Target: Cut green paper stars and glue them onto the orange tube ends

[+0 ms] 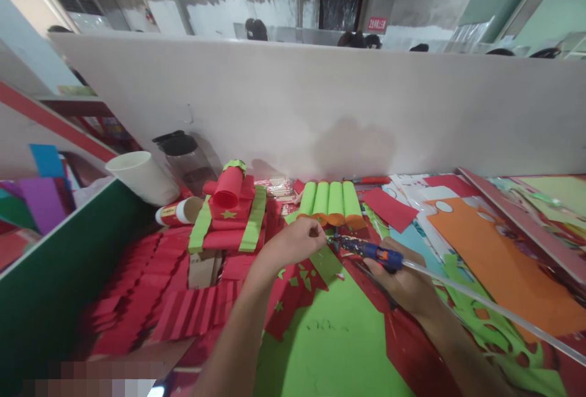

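Note:
My right hand grips a blue hot glue gun with a long clear glue stick sticking out of its back. The gun's nozzle points left, at the fingertips of my left hand. That hand is closed in a pinch; what it holds, if anything, is too small to make out. Just beyond the hands lies a row of several green paper rolls with orange ends. Beneath are green paper sheets and red paper with small green stars and scraps.
A red paper tank-like model with green strips stands left, near folded red strips. Behind it are a white cup, a lidded jar and a paper tube. Orange card lies right. A white partition rises behind.

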The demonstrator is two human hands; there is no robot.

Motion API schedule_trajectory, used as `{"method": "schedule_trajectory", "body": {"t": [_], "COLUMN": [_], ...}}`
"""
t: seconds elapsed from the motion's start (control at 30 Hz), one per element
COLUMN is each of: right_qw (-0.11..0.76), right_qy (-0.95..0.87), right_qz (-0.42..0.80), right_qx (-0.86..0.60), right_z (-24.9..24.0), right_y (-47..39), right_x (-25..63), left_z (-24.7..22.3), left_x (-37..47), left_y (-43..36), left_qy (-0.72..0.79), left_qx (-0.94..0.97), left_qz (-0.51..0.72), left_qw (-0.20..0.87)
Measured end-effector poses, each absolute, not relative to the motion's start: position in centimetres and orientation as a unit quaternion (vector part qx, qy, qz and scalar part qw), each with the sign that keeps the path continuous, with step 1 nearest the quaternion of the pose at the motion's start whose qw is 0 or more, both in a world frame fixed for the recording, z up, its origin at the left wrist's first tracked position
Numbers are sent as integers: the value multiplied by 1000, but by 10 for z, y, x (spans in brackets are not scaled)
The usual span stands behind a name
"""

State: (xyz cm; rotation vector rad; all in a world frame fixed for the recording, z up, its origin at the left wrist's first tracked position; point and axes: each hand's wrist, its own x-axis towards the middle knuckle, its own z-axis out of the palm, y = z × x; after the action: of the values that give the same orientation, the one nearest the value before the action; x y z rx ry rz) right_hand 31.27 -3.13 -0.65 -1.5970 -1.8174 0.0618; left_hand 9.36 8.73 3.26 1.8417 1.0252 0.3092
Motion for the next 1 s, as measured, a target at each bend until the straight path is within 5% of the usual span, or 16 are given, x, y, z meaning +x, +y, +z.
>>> {"method": "schedule_trajectory", "body": {"t": [1.0], "right_qw": [328], "right_qy": [-707], "right_qz": [20], "right_qx": [-626], "right_z": [-8], "right_y": [-33], "right_x": [314], "left_z": [28], "left_x": [93], "left_y": [90], "left_qy": [418], "left_qx": [765], "left_qz": [138], "left_qw": [471]}}
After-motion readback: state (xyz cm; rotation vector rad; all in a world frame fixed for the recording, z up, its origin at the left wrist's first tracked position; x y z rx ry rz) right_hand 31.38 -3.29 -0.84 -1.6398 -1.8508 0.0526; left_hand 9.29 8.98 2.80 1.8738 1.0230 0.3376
